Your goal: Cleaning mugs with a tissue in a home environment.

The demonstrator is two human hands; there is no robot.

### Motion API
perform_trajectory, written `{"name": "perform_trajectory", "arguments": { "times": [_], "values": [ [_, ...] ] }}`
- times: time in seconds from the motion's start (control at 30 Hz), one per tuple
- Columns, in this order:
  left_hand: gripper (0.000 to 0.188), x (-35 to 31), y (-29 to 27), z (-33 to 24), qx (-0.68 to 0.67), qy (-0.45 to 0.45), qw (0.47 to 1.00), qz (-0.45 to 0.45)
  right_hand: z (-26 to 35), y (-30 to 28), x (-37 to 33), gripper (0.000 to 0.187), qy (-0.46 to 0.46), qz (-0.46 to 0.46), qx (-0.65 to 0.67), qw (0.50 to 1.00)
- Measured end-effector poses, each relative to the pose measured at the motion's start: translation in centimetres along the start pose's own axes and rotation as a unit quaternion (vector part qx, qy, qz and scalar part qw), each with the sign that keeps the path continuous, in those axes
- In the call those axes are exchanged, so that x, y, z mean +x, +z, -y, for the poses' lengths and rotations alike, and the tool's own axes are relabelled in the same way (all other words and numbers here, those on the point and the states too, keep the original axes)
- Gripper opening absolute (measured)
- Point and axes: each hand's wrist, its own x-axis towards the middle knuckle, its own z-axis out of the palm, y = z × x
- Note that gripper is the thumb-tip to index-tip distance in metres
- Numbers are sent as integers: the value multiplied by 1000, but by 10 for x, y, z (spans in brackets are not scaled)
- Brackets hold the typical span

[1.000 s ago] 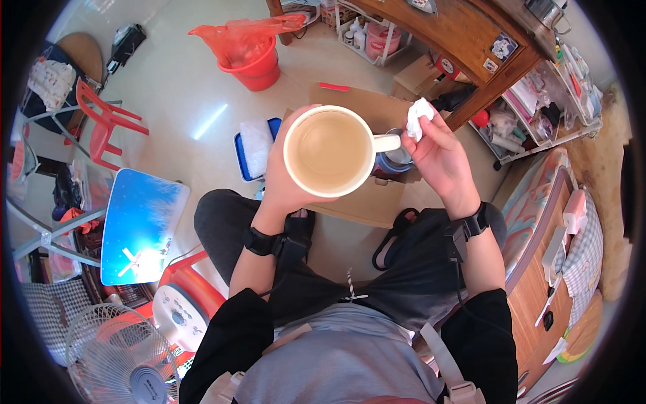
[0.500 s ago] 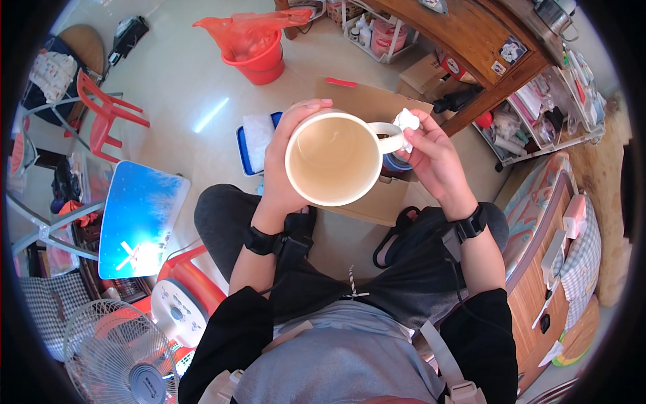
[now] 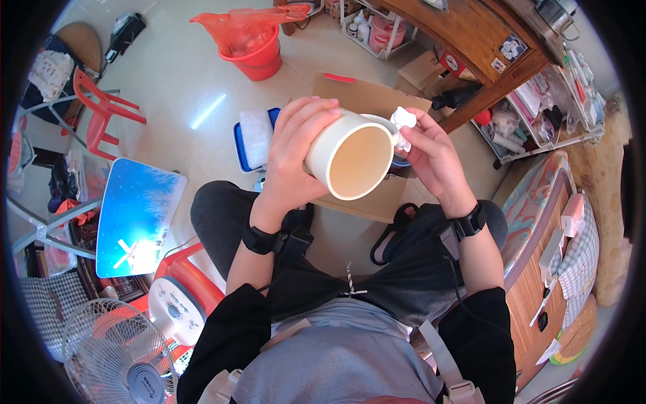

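- Mug (image 3: 361, 161): cream, rounded rim, interior tan-shaded, tipped on its side, mouth toward wearer; held up over brown cardboard (image 3: 367, 209).
- Left hand (image 3: 295, 148): fingers wrapped around mug's outer wall.
- Right hand (image 3: 436, 161): fingers pinching crumpled white tissue (image 3: 404, 120) at mug handle; can't tell if touching.
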Motion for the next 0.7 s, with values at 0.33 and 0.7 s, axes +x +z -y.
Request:
{"name": "perform_trajectory", "arguments": {
  "times": [0.33, 0.7],
  "values": [
    [71, -10, 1, -1, -155, -93, 983, -35, -1, 0, -1, 28, 3, 21, -18, 1000],
    [73, -9, 1, 4, -137, -79, 987, -20, 0, 2, -2, 26, 6, 23, -27, 999]
  ]
}}
